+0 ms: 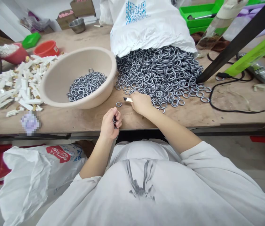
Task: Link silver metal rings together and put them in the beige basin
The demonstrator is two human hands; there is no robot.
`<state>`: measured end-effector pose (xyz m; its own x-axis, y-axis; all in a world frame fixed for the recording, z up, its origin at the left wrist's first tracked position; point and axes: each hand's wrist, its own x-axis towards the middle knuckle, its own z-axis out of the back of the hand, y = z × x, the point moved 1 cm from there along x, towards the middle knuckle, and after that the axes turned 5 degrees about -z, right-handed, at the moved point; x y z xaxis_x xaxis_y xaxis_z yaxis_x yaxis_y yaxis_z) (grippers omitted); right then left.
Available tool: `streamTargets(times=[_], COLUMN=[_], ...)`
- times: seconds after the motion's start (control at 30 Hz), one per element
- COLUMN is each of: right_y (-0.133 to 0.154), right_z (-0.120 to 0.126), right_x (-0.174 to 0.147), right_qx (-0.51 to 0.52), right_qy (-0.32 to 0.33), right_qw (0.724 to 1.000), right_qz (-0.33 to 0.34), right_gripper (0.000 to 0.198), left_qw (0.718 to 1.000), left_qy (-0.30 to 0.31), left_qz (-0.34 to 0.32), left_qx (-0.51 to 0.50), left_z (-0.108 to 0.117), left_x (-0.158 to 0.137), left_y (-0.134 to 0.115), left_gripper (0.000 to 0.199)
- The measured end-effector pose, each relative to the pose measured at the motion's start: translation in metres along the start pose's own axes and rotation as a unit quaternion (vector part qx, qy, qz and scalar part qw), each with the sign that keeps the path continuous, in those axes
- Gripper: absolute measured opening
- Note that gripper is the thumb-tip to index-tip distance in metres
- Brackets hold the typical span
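My left hand (110,123) is closed around a few dark rings (115,121), just over the table's front edge. The fingers of my right hand (141,103) are closed on a small flat blade-like tool (128,99) with a dark tip and a pale body; its exact kind is unclear. That hand rests at the near edge of a large heap of grey rings (160,75). One loose ring (118,104) lies on the table between my hands. To the left, a beige basin (52,78) holds many more grey rings (85,85).
A white sack (153,28) lies behind the heap, its mouth toward it. White plastic pieces (24,84) cover the table's left. A dark post (235,40) and a black cable (238,110) are at right. A white bag (29,179) stands below the table.
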<state>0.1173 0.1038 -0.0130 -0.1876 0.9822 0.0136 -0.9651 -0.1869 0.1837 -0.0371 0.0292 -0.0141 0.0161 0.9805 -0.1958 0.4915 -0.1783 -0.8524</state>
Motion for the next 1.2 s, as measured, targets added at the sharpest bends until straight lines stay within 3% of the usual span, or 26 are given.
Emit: streamTargets(times=[0.43,0.63,0.97,1.1,1.2], right_y=[-0.002,-0.009,-0.009,-0.013,-0.008], right_z=[0.002,0.006,-0.003,0.002,0.004], right_x=[-0.003,-0.014,-0.017,-0.022,-0.033], right_qx=[-0.014,0.005,-0.018,0.109,0.322], right_qy=[0.012,-0.02,0.01,-0.016,-0.023], right_qw=[1.0,1.0,1.0,0.993,0.946], right_qz=[-0.001,-0.022,-0.012,-0.033,0.006], right_gripper=[0.036,0.033,0.037,0.027,0.024], left_qw=[0.998,0.995,0.992,0.992,0.992], left_qy=[-0.01,0.004,-0.001,0.003,0.025], left_qz=[-0.025,-0.048,-0.065,-0.066,-0.061], left_qx=[0.051,0.092,0.104,0.108,0.11], left_z=[-0.002,-0.006,-0.001,-0.002,-0.01], left_x=[-0.002,0.0,0.005,0.003,0.001], left_y=[0.003,0.009,0.013,0.013,0.016], left_gripper=[0.043,0.045,0.038,0.038,0.039])
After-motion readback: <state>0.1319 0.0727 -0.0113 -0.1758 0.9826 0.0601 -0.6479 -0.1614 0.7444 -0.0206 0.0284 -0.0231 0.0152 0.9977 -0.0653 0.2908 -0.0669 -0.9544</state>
